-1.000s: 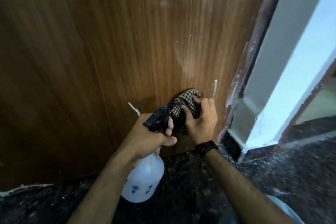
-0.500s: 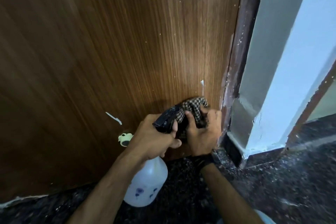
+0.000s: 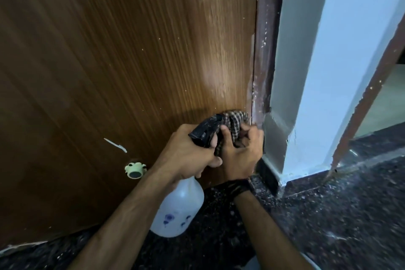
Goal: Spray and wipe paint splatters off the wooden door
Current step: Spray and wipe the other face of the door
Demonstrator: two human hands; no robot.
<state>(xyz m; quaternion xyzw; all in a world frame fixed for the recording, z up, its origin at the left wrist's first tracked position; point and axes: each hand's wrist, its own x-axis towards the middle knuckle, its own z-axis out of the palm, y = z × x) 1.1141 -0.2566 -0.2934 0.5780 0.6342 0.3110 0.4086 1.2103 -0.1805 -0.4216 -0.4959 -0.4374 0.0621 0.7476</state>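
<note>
You see a dim, soft-focus view: pale glare on the wooden door (image 3: pixel 214 68), darkness at left, wide-angle bending at edges, blurred floor (image 3: pixel 350 215).

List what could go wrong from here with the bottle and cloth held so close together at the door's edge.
1. The left hand holds the spray bottle with its black nozzle right against the checked cloth; a squeeze would likely soak the cloth and right hand, not the door.
2. Wiping tight to the paint-flecked frame may smear paint back onto the wood.
3. The white streak to the left could get missed.
</note>
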